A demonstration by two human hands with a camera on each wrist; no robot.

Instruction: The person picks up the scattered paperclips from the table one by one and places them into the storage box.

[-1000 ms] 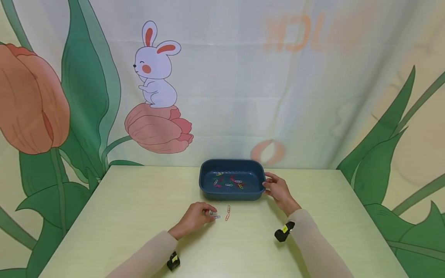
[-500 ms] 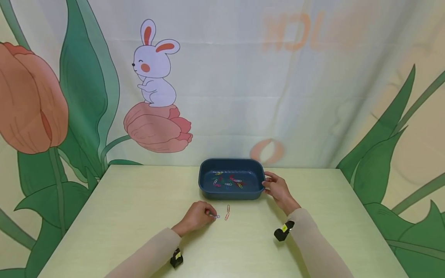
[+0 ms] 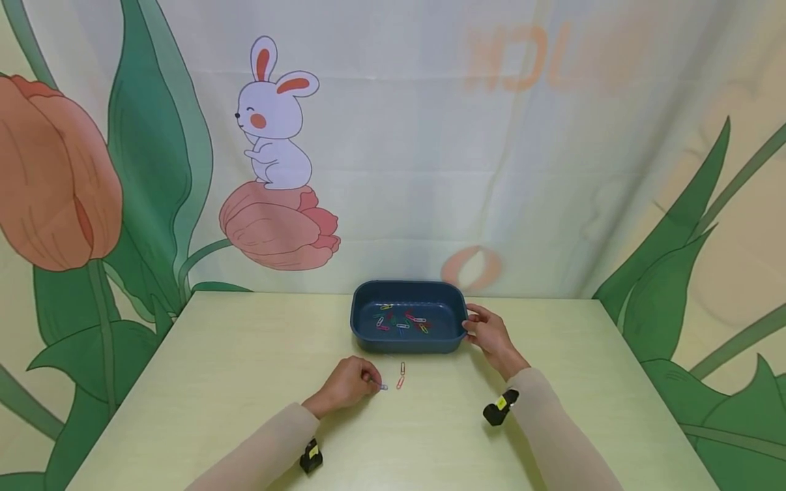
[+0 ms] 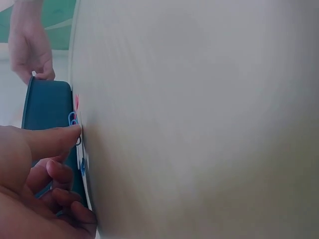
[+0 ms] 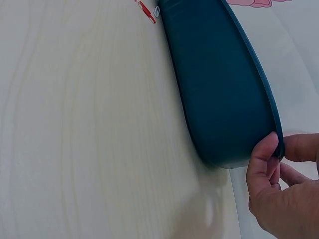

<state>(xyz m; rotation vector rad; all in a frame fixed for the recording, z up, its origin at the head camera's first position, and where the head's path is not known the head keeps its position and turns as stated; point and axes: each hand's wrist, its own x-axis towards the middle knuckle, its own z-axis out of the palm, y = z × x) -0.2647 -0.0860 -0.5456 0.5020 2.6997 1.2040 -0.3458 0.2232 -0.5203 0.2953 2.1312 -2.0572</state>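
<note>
My left hand (image 3: 348, 383) is low over the table in front of the dark blue plastic box (image 3: 410, 346). Its thumb and fingertips pinch a blue paper clip (image 3: 383, 387), whose end pokes out past them. The left wrist view shows this blue paper clip (image 4: 73, 119) just beyond the thumb. Right of these fingertips lie two reddish paper clips, the farther clip (image 3: 402, 368) and the nearer clip (image 3: 400, 383). With thumb and fingers my right hand (image 3: 491, 337) grips the rim at the box's right end, also plain in the right wrist view.
Inside the box several coloured paper clips (image 3: 402, 326) lie scattered on the floor. The box stands near the back edge of the pale table (image 3: 245, 354). Behind it hangs a curtain (image 3: 393, 170) printed with a rabbit and tulips.
My left fingers have closed from a looser pose onto the blue paper clip, which has shifted slightly towards me. The right hand and the box stay in place.
</note>
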